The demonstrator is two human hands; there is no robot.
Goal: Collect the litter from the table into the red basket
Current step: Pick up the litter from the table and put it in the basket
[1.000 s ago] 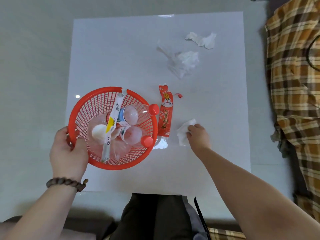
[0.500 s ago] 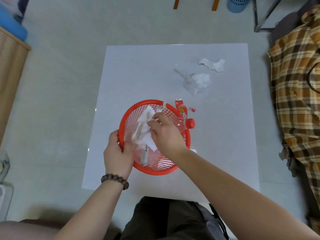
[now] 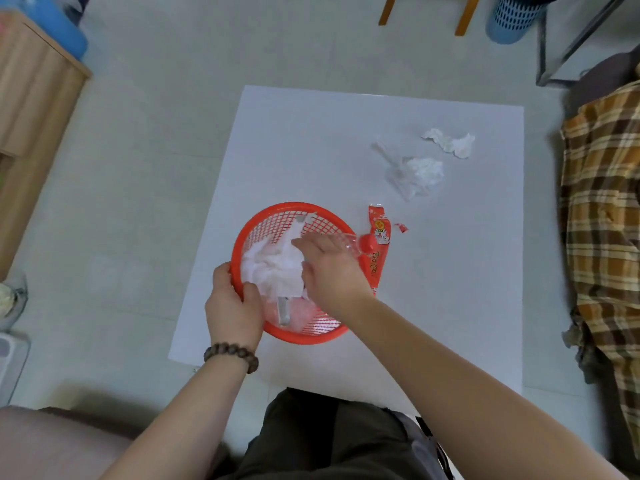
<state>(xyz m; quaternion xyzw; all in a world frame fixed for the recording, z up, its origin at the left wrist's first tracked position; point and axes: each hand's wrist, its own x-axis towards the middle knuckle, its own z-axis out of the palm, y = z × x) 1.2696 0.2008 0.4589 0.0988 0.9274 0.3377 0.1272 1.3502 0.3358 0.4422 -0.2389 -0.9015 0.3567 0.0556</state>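
The red basket (image 3: 268, 218) stands on the white table (image 3: 311, 150), near its front left. My left hand (image 3: 232, 306) grips the basket's near-left rim. My right hand (image 3: 329, 268) hovers over the basket with fingers spread, just above a white tissue (image 3: 273, 268) lying on the bottles and a stick pack inside. A bottle's red cap (image 3: 367, 244) pokes over the right rim. Beside it on the table lie a red snack wrapper (image 3: 380, 233) and a small red scrap (image 3: 401, 227). Farther back right sit a clear bag with crumpled tissue (image 3: 415, 174) and a crumpled white paper (image 3: 450, 142).
A plaid cloth (image 3: 602, 220) covers something right of the table. A wooden cabinet (image 3: 31, 116) stands at the left. Behind the table are wooden chair legs (image 3: 464, 15), a blue bin (image 3: 512, 15) and a metal frame (image 3: 568, 46).
My right hand took the white tissue from the table right of the basket, carried it over the basket and let it go. The left hand stayed on the rim.
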